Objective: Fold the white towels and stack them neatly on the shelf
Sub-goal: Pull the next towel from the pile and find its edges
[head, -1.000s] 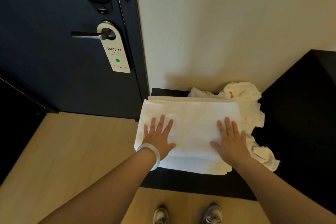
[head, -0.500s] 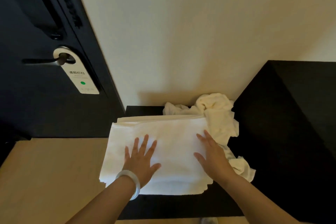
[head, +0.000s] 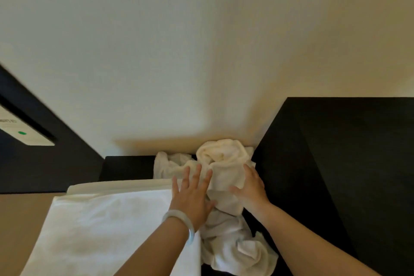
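Folded towels [head: 100, 231] lie flat at the front left edge of the shelf [head: 125, 167]. Left hand [head: 192, 195], fingers spread wide and straight, touches the crumpled towels [head: 224, 157] heaped toward the back right corner. Right hand [head: 252, 186], fingers straight, presses their right side.

Looks smooth and matt: white cloth of the folded towel [head: 107, 231]. Looks rougher and fluffy: cloth of the crumpled towels [head: 226, 159]. Matt black, maybe wood, on the shelf [head: 127, 167]. Glossy pale bracelet [head: 189, 233]; matt wall [head: 179, 51].
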### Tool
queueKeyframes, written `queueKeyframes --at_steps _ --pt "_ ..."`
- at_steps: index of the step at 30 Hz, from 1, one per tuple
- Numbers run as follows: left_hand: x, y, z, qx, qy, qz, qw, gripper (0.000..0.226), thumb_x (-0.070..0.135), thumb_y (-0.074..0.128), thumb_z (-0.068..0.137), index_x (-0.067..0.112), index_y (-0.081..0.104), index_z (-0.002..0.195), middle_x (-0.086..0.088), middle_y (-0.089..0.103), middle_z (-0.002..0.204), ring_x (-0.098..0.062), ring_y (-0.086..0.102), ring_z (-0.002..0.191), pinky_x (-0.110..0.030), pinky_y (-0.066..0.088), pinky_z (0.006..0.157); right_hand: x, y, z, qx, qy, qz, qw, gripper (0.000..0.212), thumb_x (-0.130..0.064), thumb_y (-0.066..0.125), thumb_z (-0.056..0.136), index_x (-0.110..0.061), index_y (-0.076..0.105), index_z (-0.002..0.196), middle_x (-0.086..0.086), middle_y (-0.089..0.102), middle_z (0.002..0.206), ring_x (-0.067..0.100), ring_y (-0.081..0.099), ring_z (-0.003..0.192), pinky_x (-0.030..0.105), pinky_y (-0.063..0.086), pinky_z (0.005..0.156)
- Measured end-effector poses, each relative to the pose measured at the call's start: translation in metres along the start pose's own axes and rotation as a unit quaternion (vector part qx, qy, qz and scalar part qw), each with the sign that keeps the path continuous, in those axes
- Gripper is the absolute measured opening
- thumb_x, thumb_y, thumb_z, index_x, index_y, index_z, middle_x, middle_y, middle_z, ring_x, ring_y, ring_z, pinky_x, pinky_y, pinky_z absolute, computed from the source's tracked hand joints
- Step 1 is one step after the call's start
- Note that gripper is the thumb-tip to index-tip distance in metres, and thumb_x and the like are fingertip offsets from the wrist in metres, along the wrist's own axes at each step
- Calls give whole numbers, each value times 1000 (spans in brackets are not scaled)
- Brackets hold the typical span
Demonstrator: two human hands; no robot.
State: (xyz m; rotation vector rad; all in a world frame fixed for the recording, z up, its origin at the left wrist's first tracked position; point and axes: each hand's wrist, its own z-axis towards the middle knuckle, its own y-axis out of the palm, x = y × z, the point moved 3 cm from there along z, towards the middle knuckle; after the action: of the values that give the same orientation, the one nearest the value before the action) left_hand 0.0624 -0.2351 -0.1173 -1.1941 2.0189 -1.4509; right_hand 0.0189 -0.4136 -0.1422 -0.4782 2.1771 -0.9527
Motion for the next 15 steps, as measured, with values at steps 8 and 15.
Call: queueKeyframes --at_steps 8,15 --pt "-6 28 22 -34 -90 3 995 67 58 19 99 35 -14 153 2 -22 161 -23 -19 148 -55 -4 119 -6 -7 111 28 6 169 985 105 -28 87 71 -15 21 152 10 28 155 28 38 139 42 40 109" --pt "-7 33 36 -56 -87 14 995 77 65 24 96 34 -19 152 2 -19 162 -23 -16 149 -59 2 117 -6 15 97 -40 20 164 985 67 -25 74 86 -10 44 144 12 54 139 29 52 126 31 43 94"
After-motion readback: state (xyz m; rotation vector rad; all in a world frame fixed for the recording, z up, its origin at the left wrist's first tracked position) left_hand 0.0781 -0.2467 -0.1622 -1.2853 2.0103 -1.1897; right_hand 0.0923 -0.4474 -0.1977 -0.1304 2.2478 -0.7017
